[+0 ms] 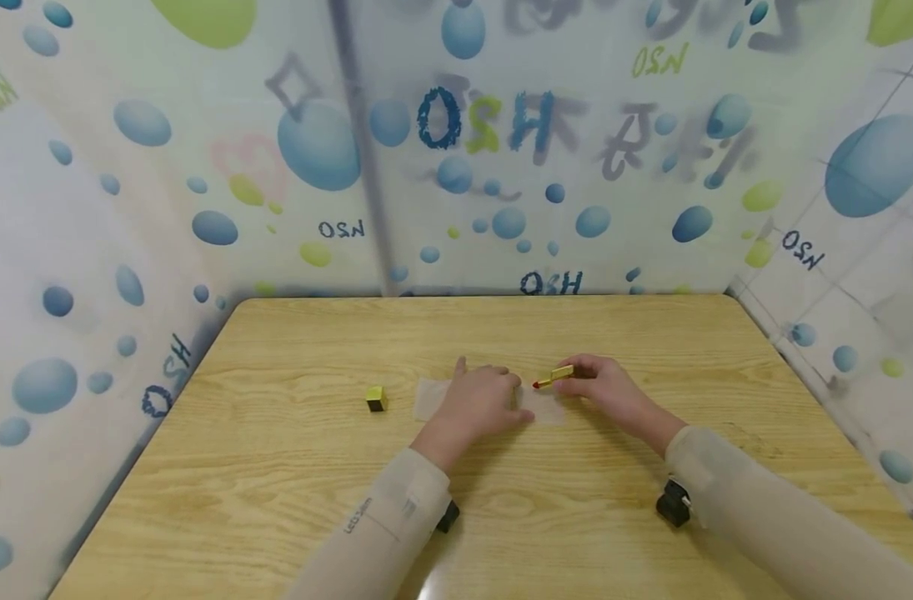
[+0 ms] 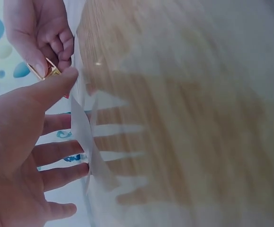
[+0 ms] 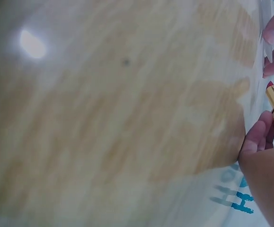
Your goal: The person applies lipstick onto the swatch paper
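A gold lipstick (image 1: 562, 372) with its red tip out is pinched in my right hand (image 1: 612, 397), the tip pointing left over a thin white sheet of paper (image 1: 428, 397). My left hand (image 1: 480, 402) reaches across the middle of the sheet, hiding part of it. In the left wrist view, the fingers of my left hand (image 2: 28, 142) are straight and spread, and the paper (image 2: 83, 130) lifts slightly beside the fingertips. The right wrist view shows the lipstick (image 3: 273, 95) close below the left hand's fingertips.
Left of the paper stands a small gold cap (image 1: 377, 398) with a dark side facing me. The wooden table (image 1: 291, 500) meets patterned curtains (image 1: 456, 208) at the back and sides. A black wrist camera (image 1: 674, 502) hangs under the right sleeve.
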Action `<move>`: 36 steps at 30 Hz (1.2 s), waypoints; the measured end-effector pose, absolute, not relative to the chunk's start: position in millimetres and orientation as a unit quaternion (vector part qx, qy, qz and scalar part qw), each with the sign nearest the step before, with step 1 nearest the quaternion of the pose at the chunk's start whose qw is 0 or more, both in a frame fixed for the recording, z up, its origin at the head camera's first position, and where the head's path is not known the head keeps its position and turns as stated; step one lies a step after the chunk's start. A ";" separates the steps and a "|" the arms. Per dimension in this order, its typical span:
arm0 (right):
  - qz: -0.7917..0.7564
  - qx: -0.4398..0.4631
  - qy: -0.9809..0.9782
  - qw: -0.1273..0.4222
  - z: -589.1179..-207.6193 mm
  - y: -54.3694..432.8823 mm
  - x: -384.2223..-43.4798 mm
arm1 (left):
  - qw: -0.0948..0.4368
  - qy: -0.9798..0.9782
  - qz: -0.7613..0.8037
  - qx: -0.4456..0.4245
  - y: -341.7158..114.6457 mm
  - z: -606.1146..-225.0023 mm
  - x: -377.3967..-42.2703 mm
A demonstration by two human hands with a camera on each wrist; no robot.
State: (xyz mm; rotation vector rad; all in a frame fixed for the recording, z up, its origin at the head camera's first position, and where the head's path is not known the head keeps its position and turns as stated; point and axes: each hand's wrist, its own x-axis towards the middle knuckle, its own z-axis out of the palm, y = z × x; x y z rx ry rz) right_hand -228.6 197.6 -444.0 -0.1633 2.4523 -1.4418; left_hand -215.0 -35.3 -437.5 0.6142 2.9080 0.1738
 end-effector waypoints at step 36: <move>-0.504 -0.060 0.853 0.124 -450.9 192.7 -231.0 | 0.076 0.976 0.031 0.204 -29.0 -433.7 -211.0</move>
